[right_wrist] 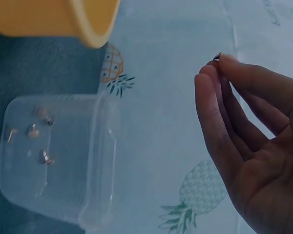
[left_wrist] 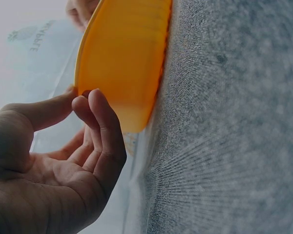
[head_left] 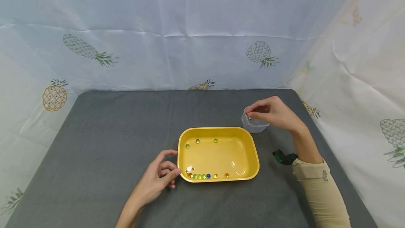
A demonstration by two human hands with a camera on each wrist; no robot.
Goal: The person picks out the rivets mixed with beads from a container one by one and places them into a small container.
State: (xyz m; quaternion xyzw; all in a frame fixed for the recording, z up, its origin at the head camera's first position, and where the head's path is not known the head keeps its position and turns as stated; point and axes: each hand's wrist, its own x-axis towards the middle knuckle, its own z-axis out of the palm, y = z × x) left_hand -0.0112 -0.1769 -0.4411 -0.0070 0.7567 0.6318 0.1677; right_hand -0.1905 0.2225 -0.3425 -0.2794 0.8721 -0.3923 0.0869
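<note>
In the head view, my left hand [head_left: 155, 178] is at the left end of a yellow tray [head_left: 218, 179]. Its thumb and curled fingers pinch the tray's rim, which the left wrist view shows from the outside. Over a clear plastic container [head_left: 257, 128], my right hand [head_left: 275, 113] pinches a small shiny metal piece [right_wrist: 218, 56] between thumb and fingertips. What kind of piece it is, I cannot tell. Several small copper-coloured metal pieces [right_wrist: 33, 130] lie inside the container. Glass marbles [head_left: 204, 176] sit in the tray, most along its near edge, along with small metal pieces [head_left: 193, 168].
A dark strap-like item [head_left: 284, 158] lies by the right forearm. Grey cloth [head_left: 110, 143] covers the table. White pineapple-print sheets [head_left: 190, 59] hang behind it and at the sides. The container stands at the tray's far right corner.
</note>
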